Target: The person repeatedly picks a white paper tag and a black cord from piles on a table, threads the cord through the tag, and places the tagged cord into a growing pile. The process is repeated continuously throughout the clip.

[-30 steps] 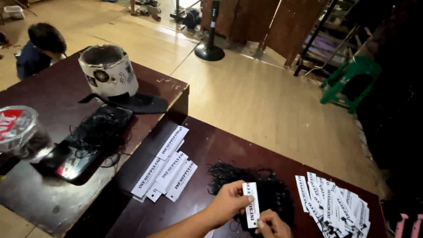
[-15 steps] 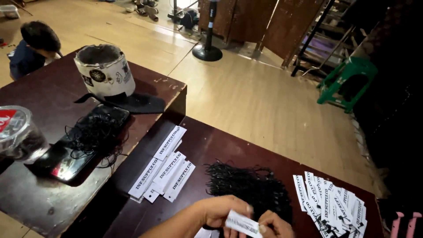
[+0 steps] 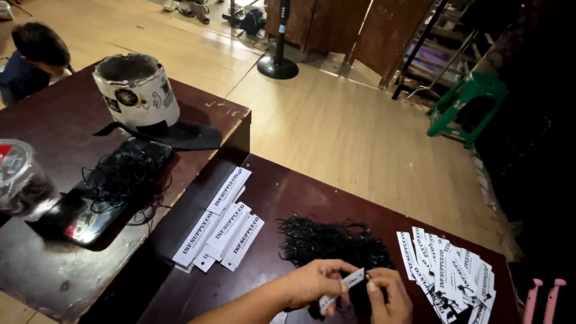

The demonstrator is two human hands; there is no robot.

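Over the dark worktop [image 3: 312, 198], the left hand [image 3: 315, 282] and right hand [image 3: 387, 295] pinch one white paper tag [image 3: 343, 287] between them beside black strings [image 3: 327, 240]; threading looks underway, needing a steady grip.

head cam | looks down, forward over dark table [image 3: 288, 198] | hands [image 3: 354, 288] near, at bottom edge

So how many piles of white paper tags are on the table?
2 piles: one fanned stack of white tags left of the black strings, one spread pile at right. One more tag sits between the hands; others may be hidden.
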